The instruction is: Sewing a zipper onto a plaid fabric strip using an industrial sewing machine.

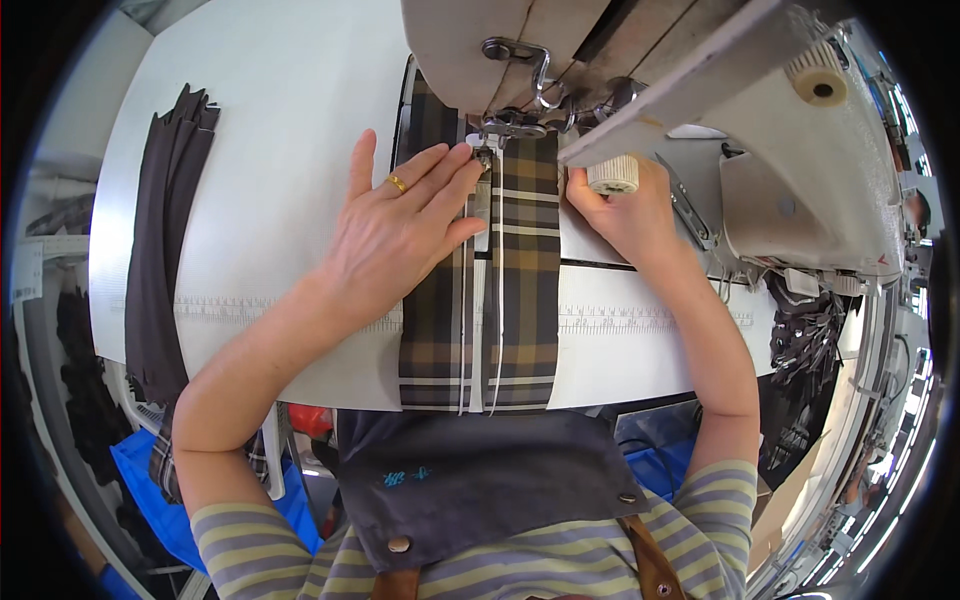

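A long strip of plaid fabric [525,330], dark with brown and white bands, runs lengthwise under the presser foot [485,157] of a sewing machine [800,180]. Narrow white tapes [478,340] lie along its middle. My left hand [400,215] rests flat on the fabric's left side, fingers stretched, fingertips beside the presser foot. At the fabric's right edge, my right hand [640,210] is curled, with its thumb toward the cloth. A white ribbed knob [612,175] and a machine bar cover most of its fingers, so whatever they pinch is hidden.
Dark folded fabric strips [165,240] lie on the left of the white table [270,200]. Metal thread snips [690,210] sit right of my right hand. A ruler scale [640,318] crosses the table. Dark scraps [805,335] hang at the right, and blue material [160,490] is below left.
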The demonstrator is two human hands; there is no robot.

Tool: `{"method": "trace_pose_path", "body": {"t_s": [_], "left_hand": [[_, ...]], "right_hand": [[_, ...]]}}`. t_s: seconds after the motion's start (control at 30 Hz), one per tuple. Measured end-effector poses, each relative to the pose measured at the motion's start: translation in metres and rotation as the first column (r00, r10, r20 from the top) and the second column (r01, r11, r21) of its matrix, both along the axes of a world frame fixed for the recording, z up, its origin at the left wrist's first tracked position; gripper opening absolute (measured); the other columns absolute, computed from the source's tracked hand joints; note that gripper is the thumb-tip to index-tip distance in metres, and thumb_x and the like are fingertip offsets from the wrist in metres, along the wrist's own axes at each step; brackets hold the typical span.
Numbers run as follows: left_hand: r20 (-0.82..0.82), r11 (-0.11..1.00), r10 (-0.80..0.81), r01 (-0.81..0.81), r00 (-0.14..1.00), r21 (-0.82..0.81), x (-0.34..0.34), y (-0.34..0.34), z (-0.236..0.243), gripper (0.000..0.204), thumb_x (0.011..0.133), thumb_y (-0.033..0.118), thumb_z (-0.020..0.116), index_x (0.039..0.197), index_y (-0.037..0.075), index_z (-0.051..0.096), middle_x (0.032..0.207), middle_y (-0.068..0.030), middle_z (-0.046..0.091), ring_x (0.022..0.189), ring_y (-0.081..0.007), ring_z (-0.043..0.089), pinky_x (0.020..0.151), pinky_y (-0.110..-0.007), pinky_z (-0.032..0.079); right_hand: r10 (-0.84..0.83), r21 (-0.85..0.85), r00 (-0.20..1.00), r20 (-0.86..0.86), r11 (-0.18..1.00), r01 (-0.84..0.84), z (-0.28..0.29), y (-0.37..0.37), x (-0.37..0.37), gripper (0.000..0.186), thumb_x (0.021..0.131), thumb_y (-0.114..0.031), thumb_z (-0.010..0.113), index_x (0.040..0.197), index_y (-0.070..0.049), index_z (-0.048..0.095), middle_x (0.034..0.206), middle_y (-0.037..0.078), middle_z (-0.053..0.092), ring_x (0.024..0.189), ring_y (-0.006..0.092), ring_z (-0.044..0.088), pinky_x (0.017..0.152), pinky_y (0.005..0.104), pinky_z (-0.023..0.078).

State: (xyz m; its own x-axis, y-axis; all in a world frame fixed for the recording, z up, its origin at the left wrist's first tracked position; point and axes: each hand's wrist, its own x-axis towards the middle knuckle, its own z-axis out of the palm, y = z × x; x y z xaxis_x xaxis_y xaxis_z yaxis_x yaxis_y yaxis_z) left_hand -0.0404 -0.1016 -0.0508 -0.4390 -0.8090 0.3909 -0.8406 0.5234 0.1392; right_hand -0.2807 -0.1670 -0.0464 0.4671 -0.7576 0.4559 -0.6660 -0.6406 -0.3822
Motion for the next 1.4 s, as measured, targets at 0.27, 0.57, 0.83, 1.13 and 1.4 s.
{"method": "trace_pose_path", "body": {"t_s": [0.27,0.57,0.83,1.13,1.4], "left_hand": [[-0.016,0.998,-0.061,0.061,0.998,-0.02,0.002,-0.002,-0.007,0.042,0.089,0.032,0.06,0.122,0.005,0.057,0.127,-0.0063,0.06,0.119,-0.0207,0.054,0.107,-0.06,0.022],[0.089,0.999,-0.046,0.047,0.995,-0.009,-0.006,-0.009,-0.007,0.043,0.085,0.029,0.065,0.122,0.008,0.06,0.125,-0.0023,0.06,0.117,-0.0182,0.052,0.106,-0.062,0.021],[0.161,0.999,-0.032,0.031,0.986,0.008,0.005,-0.006,-0.012,0.044,0.092,0.022,0.057,0.134,0.009,0.053,0.139,0.0009,0.052,0.119,-0.0199,0.051,0.113,-0.055,0.01],[0.123,0.999,-0.033,0.03,0.992,0.024,0.002,-0.007,-0.008,0.041,0.093,0.02,0.056,0.131,0.006,0.056,0.136,-0.0009,0.055,0.119,-0.02,0.052,0.115,-0.05,0.008],[0.137,0.999,0.003,-0.01,0.991,0.048,0.001,-0.002,-0.002,0.04,0.094,0.019,0.053,0.132,0.006,0.055,0.136,-0.0017,0.055,0.119,-0.02,0.051,0.114,-0.052,0.011]], "right_hand": [[-0.03,-0.13,0.999,-0.042,0.991,0.024,0.002,-0.012,-0.001,0.007,0.076,-0.012,0.063,0.078,-0.009,0.057,0.072,0.005,0.061,0.06,0.0241,0.061,0.053,0.0356,0.048],[-0.148,-0.135,0.978,-0.146,0.982,0.129,-0.007,-0.024,-0.02,0.012,0.084,-0.016,0.055,0.087,-0.005,0.059,0.079,0.016,0.061,0.071,0.0352,0.061,0.061,0.045,0.049],[-0.215,-0.327,0.976,-0.04,0.926,0.191,0.029,0.116,-0.105,0.02,0.069,-0.012,0.073,0.087,-0.008,0.065,0.082,0.006,0.064,0.074,0.0245,0.06,0.065,0.0363,0.048],[-0.739,-0.419,0.61,-0.285,0.669,0.614,0.061,0.11,-0.317,0.013,0.076,-0.013,0.065,0.087,-0.009,0.071,0.095,0.003,0.067,0.096,0.0246,0.06,0.085,0.0371,0.045],[-0.611,-0.531,0.785,-0.1,0.7,0.477,0.037,0.135,-0.28,0.014,0.073,-0.003,0.068,0.087,-0.006,0.066,0.098,0.004,0.066,0.095,0.0226,0.06,0.079,0.0347,0.046]]}}
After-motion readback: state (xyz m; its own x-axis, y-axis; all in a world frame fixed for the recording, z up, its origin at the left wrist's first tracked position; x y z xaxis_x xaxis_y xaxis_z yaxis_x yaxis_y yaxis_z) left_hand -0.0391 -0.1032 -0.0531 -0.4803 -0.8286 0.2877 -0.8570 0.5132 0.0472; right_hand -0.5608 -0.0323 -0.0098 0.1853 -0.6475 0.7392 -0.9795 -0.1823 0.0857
